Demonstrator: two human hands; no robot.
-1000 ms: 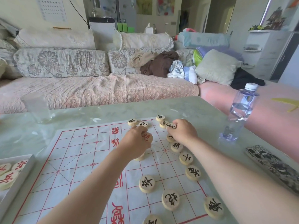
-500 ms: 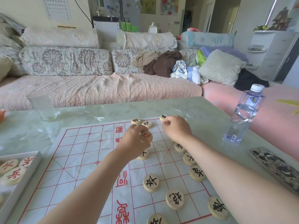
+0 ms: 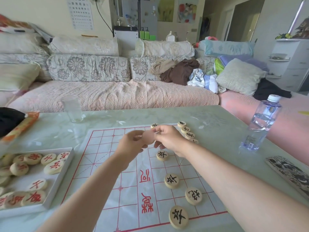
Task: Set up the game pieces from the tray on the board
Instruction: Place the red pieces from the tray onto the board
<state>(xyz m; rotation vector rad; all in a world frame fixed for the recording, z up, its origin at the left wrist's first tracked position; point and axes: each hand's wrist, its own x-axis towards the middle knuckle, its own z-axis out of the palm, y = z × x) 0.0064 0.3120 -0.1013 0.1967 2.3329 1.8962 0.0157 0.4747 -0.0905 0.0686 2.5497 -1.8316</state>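
Both forearms reach in from the bottom edge and meet above the middle of the board (image 3: 127,164). The left hand (image 3: 132,144) is raised, knuckles up, and the right hand (image 3: 168,139) curls toward it from 3 o'clock; between them sits a pale, blurred round piece (image 3: 148,137). Fingertips of both hands touch it, though which hand pinches it I cannot tell (the blur hides the contact).

Half a second ago the hands were apart, the left holding a red-marked piece by itself and the right lowered over the far black pieces; now the right has lifted and closed in on the left.

Black-marked pieces (image 3: 171,180) lie along the board's right side, from 5 o'clock up to 1 o'clock. The tray (image 3: 55,190) at 9 o'clock holds the red-marked pieces (image 3: 53,166).
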